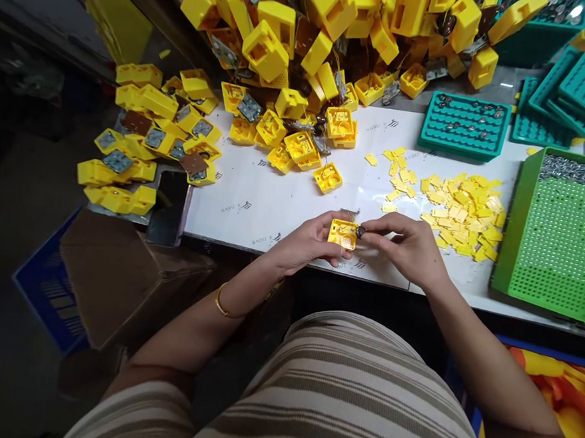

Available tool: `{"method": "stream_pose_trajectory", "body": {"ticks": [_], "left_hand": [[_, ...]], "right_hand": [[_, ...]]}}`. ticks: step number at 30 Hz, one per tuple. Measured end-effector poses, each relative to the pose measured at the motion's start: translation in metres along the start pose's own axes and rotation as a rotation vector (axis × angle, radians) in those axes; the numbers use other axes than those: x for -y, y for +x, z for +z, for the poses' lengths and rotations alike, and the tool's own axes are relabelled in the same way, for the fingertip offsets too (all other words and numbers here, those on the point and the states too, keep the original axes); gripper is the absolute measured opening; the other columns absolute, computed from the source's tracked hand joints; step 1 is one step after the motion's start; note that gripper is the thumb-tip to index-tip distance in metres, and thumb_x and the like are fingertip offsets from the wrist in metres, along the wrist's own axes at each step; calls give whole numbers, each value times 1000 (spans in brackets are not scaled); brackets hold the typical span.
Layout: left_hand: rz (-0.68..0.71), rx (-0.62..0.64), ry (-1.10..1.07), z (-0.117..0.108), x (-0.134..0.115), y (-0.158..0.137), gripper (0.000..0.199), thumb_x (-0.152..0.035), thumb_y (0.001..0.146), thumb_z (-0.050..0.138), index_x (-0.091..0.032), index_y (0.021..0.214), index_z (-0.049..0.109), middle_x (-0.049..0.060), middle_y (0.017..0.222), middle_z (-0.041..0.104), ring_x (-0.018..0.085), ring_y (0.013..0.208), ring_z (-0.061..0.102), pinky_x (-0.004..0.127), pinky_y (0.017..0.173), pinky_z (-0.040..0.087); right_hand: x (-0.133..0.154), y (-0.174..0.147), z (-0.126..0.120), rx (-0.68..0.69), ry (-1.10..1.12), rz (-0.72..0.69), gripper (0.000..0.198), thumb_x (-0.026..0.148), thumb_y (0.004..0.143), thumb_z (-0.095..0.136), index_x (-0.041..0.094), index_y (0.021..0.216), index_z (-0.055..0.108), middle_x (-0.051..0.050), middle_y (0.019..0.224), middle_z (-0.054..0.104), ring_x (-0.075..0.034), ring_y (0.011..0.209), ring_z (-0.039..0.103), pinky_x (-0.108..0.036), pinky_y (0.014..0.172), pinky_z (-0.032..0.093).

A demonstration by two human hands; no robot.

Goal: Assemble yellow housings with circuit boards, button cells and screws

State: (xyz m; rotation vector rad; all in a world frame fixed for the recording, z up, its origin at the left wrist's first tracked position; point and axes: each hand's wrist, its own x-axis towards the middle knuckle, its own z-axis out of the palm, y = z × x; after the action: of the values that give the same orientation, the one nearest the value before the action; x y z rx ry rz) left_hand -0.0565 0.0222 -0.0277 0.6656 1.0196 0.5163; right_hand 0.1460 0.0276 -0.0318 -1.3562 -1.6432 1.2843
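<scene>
My left hand (315,242) is closed around a small yellow plastic housing (342,234), its open side facing up. Inside the housing a perforated round patch and some thin wiring show. A small dark round part (360,232), which looks like a mini speaker, is pinched between the thumb and finger of my right hand (403,243) at the housing's right edge. Just above the housing a thin grey piece (349,213) sticks out, partly hidden by my fingers. On the table beyond lies another open yellow housing (328,179).
Yellow housings with grey boards (269,50) are heaped at the back and left. Flat yellow pieces (466,214) lie right of my hands. A teal tray (464,127) holds dark round parts. A green basket (507,227) stands at right; a phone (169,209) lies at the left edge.
</scene>
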Motion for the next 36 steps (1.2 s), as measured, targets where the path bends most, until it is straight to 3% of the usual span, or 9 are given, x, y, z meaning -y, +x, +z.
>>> {"method": "stream_pose_trajectory", "body": {"ticks": [4,12,16,18,22,28,30,34,36], "left_hand": [[12,62,91,6,-3,3,52,-10,67,70,-18,114,50,0,82,64,12,69,66,18,51,50],[17,80,171,13,-7,5,52,-11,65,69,-17,114,50,-2,78,63,11,66,63,20,52,49],[2,84,176,15,-12,5,52,-12,68,69,-16,117,51,-2,74,64,11,67,63,19,52,48],[-50,135,132,15,-14,5,50,-14,69,70,-16,116,53,0,76,66,12,66,65,17,50,47],[-239,351,-107,12,-7,6,42,-27,74,69,-14,112,56,8,89,72,17,69,70,19,50,52],[-340,474,-383,8,22,10,47,-35,83,58,-13,124,50,16,98,74,26,81,73,22,51,55],[-321,428,-451,7,24,11,41,-33,85,55,-11,120,52,17,98,73,25,79,74,21,49,55],[-169,139,-537,6,13,15,20,-21,86,53,-11,102,58,10,89,73,15,68,72,15,50,53],[-99,67,-527,6,6,16,20,-19,84,54,-12,102,58,10,93,73,16,71,72,16,52,55]], "right_hand": [[8,-6,-2,86,-205,-131,14,21,80,69,19,92,75,-5,86,70,-14,71,62,-25,60,45],[22,-3,-10,218,-469,-156,11,18,82,67,21,89,74,-2,84,69,-13,68,61,-26,61,42],[22,-2,-11,120,-387,-167,13,20,82,67,20,93,74,-3,84,69,-13,68,62,-25,59,43],[20,-3,-12,39,-315,-160,14,21,82,67,20,94,74,-3,85,70,-12,67,61,-25,60,44],[16,-1,-15,-21,-229,-119,12,23,81,68,19,89,74,-3,85,72,-13,68,63,-25,63,46],[14,14,-37,97,-237,71,9,26,76,71,19,79,75,-2,79,74,-14,67,63,-29,66,47],[15,19,-47,112,-256,103,11,28,76,70,19,80,75,-3,81,74,-15,70,64,-30,69,48],[19,21,-56,152,-285,129,15,30,75,69,19,81,75,-4,82,74,-15,69,64,-30,67,48],[17,19,-55,210,-229,162,16,31,74,70,18,81,75,-4,78,74,-14,66,63,-28,64,48]]}}
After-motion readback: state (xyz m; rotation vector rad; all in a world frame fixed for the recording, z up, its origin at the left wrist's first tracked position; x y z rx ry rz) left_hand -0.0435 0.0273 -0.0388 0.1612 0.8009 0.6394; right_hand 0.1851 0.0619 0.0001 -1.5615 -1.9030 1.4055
